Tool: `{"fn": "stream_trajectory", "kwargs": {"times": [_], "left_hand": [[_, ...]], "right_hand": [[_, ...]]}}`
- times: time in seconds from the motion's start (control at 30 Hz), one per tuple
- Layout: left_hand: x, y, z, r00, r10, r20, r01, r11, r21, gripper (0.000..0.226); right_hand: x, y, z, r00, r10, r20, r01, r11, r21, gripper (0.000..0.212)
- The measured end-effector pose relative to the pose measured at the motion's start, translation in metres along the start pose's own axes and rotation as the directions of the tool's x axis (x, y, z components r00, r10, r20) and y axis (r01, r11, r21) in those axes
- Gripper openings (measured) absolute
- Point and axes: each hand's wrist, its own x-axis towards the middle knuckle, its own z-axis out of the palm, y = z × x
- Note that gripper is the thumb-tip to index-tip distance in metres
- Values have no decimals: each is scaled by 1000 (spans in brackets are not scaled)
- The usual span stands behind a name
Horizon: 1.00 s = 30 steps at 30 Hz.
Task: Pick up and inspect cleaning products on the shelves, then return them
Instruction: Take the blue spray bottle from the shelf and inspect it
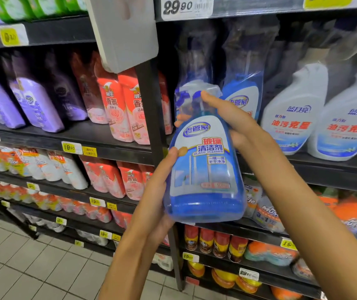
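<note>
A blue glass cleaner spray bottle (203,169) wrapped in clear plastic is held up in front of the shelves, its label facing me. My left hand (158,191) cups its lower left side and base, thumb on the label's edge. My right hand (231,120) grips the neck and the back of the upper body, just under the sprayer head. A second bottle of the same cleaner (241,100) stands on the shelf (325,167) right behind it.
White degreaser spray bottles (292,118) stand to the right on the same shelf. Purple and pink refill pouches (117,107) fill the left bay beyond a dark upright post (151,109). A grey box (125,31) juts out above. Cans and orange bottles sit on lower shelves.
</note>
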Motion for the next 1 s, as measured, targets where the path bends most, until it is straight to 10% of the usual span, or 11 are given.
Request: {"fn": "stream_trajectory", "kwargs": {"times": [0.43, 0.6, 1.0], "left_hand": [[-18, 16, 25, 993, -104, 64, 116, 968, -224, 45], [-4, -2, -4, 985, -76, -158, 87, 994, 67, 39], [17, -16, -6, 948, 209, -240, -29, 807, 589, 43]], "right_hand": [[14, 16, 3, 986, 27, -164, -34, 999, -39, 52], [8, 2, 6, 996, -57, 64, 61, 996, -62, 42], [-9, 16, -15, 956, -292, -17, 278, 926, -257, 44]]}}
